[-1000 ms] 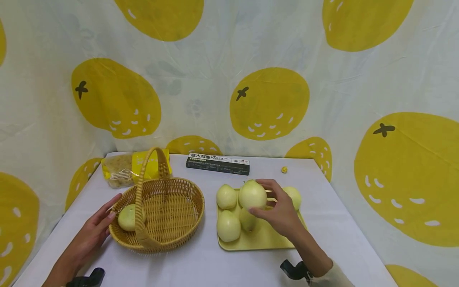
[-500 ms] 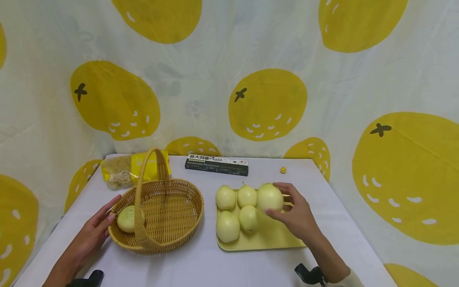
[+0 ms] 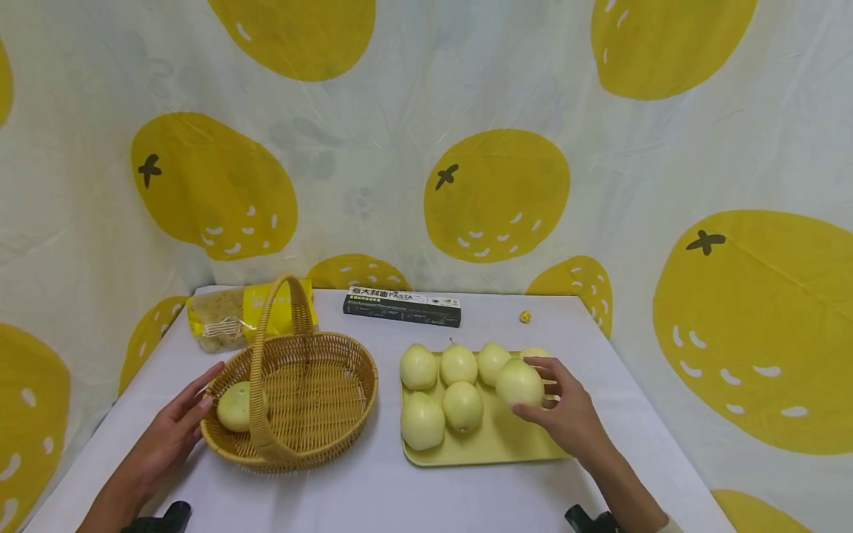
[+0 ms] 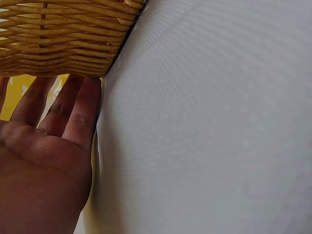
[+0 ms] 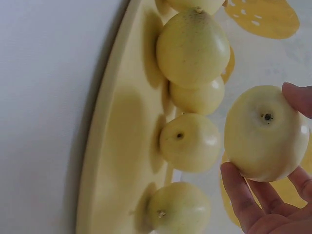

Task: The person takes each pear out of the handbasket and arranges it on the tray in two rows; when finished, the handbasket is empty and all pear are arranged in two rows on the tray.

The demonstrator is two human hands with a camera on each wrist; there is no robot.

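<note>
My right hand (image 3: pixel 570 411) holds a pale yellow-green pear (image 3: pixel 520 386) between thumb and fingers. In the right wrist view this pear (image 5: pixel 263 139) is raised off the yellow tray (image 5: pixel 105 161). Several similar pears (image 3: pixel 463 406) sit on the tray (image 3: pixel 493 448); one at the back right is partly hidden behind my fingers and the held pear. At the left, my left hand (image 3: pixel 172 433) rests against the side of the wicker basket (image 3: pixel 320 400), fingers extended along its outer wall. Inside the basket, behind its upright handle, lies one pear (image 3: pixel 235 407).
A yellow bag of dried food (image 3: pixel 223 314) lies behind the basket. At the table's back is a black pasta box (image 3: pixel 402 306), with a small yellow ball-like item (image 3: pixel 525 316) to its right. A fruit-print cloth hangs behind the white table.
My right hand has moved right and slightly nearer over the tray with the pear, uncovering other pears behind it. My left hand and the basket stay in place.
</note>
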